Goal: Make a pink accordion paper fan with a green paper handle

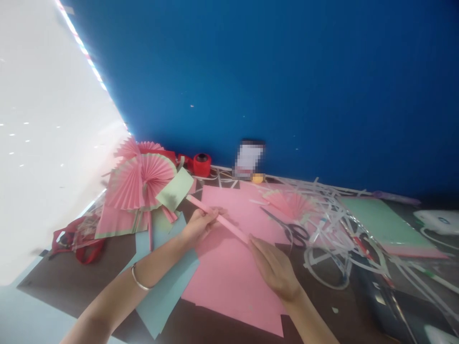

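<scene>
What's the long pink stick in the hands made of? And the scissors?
The pink strip, held by the left hand and right hand, looks like matte paper folded flat: it matches the pink sheet beneath. The scissors seem to have metal blades and dark, probably plastic, handles.

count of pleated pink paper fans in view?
3: large fan on the left, second fan peeking out behind it, third fan beside the scissors. More may be hidden under the left ones.

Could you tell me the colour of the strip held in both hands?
The strip is pink, seen in the head view.
</scene>
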Tool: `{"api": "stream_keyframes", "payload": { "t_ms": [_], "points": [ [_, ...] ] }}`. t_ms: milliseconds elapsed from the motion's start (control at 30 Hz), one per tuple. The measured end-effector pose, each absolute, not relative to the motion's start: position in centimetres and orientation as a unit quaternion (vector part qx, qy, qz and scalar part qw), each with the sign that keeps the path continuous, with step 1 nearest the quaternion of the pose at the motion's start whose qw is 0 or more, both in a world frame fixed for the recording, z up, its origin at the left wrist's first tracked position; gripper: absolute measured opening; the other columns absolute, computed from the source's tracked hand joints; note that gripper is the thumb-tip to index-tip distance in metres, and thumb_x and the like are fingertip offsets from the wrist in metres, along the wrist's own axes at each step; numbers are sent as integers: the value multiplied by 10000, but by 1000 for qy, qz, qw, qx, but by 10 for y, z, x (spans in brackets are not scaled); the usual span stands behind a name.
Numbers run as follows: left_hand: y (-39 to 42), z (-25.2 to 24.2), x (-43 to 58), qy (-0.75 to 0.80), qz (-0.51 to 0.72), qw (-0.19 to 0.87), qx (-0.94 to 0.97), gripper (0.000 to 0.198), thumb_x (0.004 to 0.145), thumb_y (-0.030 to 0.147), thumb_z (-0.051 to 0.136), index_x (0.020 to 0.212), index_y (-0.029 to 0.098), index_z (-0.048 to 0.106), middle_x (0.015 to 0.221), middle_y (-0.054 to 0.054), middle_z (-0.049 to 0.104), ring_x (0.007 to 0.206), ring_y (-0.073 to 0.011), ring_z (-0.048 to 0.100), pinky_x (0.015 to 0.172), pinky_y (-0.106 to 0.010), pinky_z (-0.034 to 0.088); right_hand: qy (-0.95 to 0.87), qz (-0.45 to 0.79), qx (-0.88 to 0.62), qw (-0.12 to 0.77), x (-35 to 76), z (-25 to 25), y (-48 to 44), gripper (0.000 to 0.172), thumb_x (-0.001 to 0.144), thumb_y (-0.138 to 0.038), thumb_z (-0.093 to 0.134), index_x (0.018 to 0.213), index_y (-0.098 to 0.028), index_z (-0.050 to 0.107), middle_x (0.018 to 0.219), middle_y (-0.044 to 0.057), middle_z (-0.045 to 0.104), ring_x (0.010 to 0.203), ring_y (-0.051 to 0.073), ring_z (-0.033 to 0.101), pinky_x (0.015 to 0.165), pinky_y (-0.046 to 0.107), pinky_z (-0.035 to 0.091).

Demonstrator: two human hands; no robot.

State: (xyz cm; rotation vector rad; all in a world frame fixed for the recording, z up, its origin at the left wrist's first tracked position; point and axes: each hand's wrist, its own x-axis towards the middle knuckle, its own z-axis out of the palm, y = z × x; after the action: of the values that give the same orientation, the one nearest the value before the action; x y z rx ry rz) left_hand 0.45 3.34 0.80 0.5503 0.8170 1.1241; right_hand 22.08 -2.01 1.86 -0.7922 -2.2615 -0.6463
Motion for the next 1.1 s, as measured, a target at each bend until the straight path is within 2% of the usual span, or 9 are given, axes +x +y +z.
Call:
{"api": "stream_keyframes", "payload": {
  "t_ms": [133,200,267,400,500,600,700,833,1100],
  "points": [
    [36,4,3,374,529,717,257,253,736,231,680,933,76,646,984,-161,682,942,-244,644,878,-351,493,-864,-163,-318,354,224,19,-18,417,829,-77,531,1233,-171,491,964,87,700,888,186,658,784,285,538],
    [35,5,1,378,535,708,263,284,722,249,695,943,78,646,995,-161,680,958,-245,639,901,-352,472,-833,-56,-366,412,225,18,-17,341,874,-213,491,1212,-166,503,1032,121,670,976,214,626,818,331,523],
    [32,8,1,380,528,706,280,304,710,267,705,950,87,650,1006,-158,678,965,-249,636,916,-359,455,-774,87,-425,462,223,16,-16,384,904,-376,402,1202,-156,503,1096,154,632,1034,243,594,834,383,510],
    [21,17,5,378,490,700,358,294,713,289,700,945,110,670,1023,-156,673,959,-258,637,904,-374,451,-704,351,-467,404,212,14,-16,559,837,-577,397,1208,-171,500,1044,134,655,921,243,636,749,369,529],
    [17,19,9,373,481,697,380,265,712,287,700,908,109,684,1036,-154,670,972,-257,631,909,-363,447,-660,441,-523,309,202,16,-18,380,790,-519,523,873,-165,635,753,68,679,667,191,639,572,283,512],
    [20,17,8,360,497,716,332,325,711,303,702,972,114,659,1005,-148,682,972,-261,631,925,-396,437,-593,511,-553,283,198,18,-20,391,782,-501,534,589,-162,562,512,8,572,425,114,516,390,215,402],
    [26,14,5,343,508,740,278,347,737,357,671,970,101,651,1009,-161,679,982,-273,628,951,-424,420,-556,553,-539,307,200,18,-19,399,769,-505,552,581,-153,574,472,-3,545,383,92,475,358,201,368],
    [33,13,1,339,525,742,243,295,771,355,636,892,88,666,985,-165,684,988,-268,627,971,-410,417,-558,560,-519,327,202,18,-17,385,776,-491,556,639,-141,641,477,10,561,414,102,507,392,209,415],
    [33,11,1,341,543,740,203,268,793,316,620,985,131,645,1054,-138,665,1009,-233,618,967,-386,425,-601,445,-551,370,197,10,-28,325,833,-443,503,756,-169,661,651,59,663,566,155,609,522,255,530]
  ]
}}
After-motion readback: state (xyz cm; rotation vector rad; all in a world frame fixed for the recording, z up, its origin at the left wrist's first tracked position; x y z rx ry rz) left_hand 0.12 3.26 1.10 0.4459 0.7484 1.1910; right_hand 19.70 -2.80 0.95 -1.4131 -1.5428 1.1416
